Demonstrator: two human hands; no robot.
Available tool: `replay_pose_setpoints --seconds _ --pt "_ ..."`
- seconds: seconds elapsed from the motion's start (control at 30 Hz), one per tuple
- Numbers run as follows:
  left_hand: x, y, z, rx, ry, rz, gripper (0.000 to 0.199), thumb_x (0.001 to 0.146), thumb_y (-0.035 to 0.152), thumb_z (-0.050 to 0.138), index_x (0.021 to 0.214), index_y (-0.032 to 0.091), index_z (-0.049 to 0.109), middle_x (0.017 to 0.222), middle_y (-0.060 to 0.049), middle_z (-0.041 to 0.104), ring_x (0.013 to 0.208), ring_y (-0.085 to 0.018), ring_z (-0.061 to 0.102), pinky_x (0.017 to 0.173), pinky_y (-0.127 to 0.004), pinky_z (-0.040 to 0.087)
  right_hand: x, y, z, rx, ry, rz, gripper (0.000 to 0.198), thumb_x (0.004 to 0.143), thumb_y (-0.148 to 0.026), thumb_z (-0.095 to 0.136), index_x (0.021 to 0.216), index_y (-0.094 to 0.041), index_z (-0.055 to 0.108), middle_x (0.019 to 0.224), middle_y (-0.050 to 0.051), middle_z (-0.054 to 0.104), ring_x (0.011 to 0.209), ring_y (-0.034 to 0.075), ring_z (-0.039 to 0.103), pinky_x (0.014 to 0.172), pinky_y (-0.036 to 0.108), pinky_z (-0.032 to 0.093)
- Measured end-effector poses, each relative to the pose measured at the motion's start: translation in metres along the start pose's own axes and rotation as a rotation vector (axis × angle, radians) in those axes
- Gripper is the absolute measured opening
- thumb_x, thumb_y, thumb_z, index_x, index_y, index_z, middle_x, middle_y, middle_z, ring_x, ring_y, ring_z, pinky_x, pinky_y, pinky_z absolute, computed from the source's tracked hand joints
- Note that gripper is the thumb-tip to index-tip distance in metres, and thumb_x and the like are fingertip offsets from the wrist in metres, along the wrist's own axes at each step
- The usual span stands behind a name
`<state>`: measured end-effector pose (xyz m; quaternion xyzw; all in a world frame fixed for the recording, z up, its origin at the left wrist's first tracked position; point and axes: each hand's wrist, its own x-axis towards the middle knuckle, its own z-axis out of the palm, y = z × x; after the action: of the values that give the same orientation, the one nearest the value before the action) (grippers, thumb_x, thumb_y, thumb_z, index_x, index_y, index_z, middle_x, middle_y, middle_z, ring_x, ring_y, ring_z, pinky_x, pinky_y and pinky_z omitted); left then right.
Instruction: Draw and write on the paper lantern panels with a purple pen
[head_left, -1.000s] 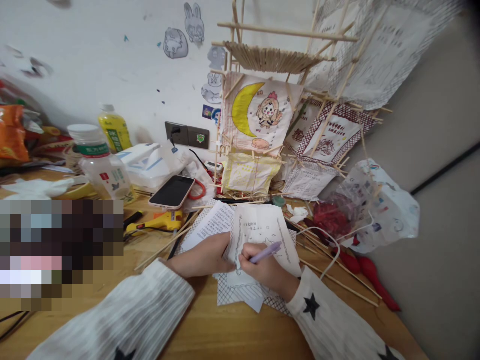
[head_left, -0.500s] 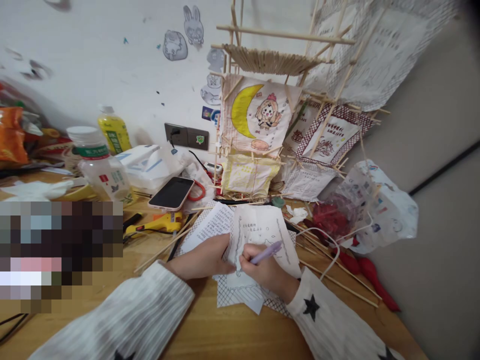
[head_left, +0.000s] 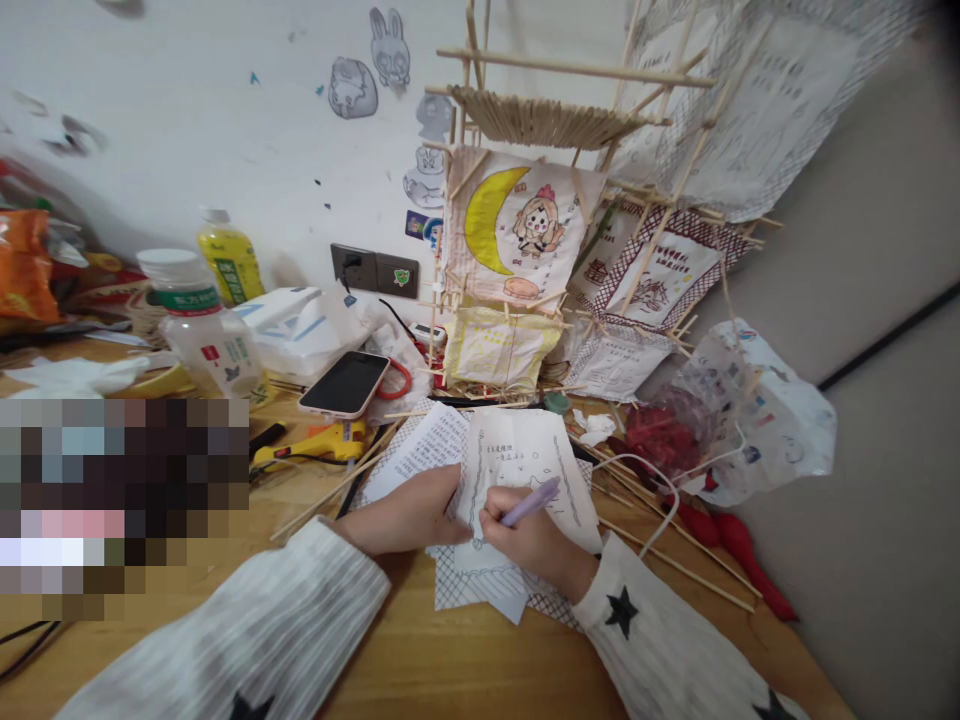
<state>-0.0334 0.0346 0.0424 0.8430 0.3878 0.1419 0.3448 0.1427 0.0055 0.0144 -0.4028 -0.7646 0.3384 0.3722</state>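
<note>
A white sheet of paper [head_left: 495, 480] with handwritten characters, small doodles and wavy borders lies over other sheets. My right hand [head_left: 525, 535] is closed around a light purple pen [head_left: 532, 502], its lower end hidden by my fingers near the lower left of the sheet. At that sheet's left edge is my left hand [head_left: 412, 512], thumb on top and the other fingers partly hidden by the paper, gripping it. A page of dense handwriting [head_left: 424, 455] lies to the left, above my left hand. Cross-hatched paper [head_left: 459, 590] shows underneath.
Behind the papers stands a wooden-stick frame [head_left: 555, 118] hung with drawn panels. To the left are a yellow glue gun [head_left: 319, 445], a phone [head_left: 345, 383] and a plastic bottle [head_left: 202, 330]. Thin sticks [head_left: 675, 565] and plastic bags [head_left: 772, 420] lie at right.
Both hands stay in nearly the same place on the paper. The pen has tilted very slightly, and the whole view has shifted a little.
</note>
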Motion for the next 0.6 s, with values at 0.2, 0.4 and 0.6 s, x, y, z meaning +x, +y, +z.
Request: replay_pose_setpoints --seconds 0.2,0.4,0.6 --pt "-0.0002 -0.0018 0.0004 0.014 0.002 -0.011 0.032 0.064 0.023 0.065 0.093 0.017 0.055 0.101 -0.004 0.063 0.089 -0.022 0.057 0.08 -0.029 0.043 0.0002 -0.0016 -0.0009 0.022 -0.028 0.015 0.026 0.069 -0.01 0.046 0.052 -0.02 0.029 0.05 -0.006 0.031 0.049 0.009 0.032 0.045 0.02 0.024" --pt "0.0014 -0.0047 0.0023 0.007 -0.003 -0.038 0.035 0.063 0.025 0.065 0.096 0.018 0.055 0.098 -0.003 0.063 0.09 -0.023 0.057 0.08 -0.03 0.043 0.0002 -0.0014 -0.0004 0.059 -0.028 0.044 0.026 0.07 -0.012 0.047 0.052 -0.02 0.029 0.05 -0.006 0.032 0.049 0.009 0.032 0.045 0.021 0.024" --pt "0.0008 -0.0067 0.0021 -0.036 0.0 -0.054 0.037 0.062 0.027 0.064 0.097 0.017 0.055 0.103 -0.006 0.063 0.092 -0.025 0.055 0.082 -0.034 0.042 0.002 0.0034 -0.0071 0.161 0.252 0.092 0.027 0.075 -0.02 0.047 0.053 -0.021 0.033 0.049 -0.007 0.035 0.048 0.01 0.037 0.048 0.021 0.03"
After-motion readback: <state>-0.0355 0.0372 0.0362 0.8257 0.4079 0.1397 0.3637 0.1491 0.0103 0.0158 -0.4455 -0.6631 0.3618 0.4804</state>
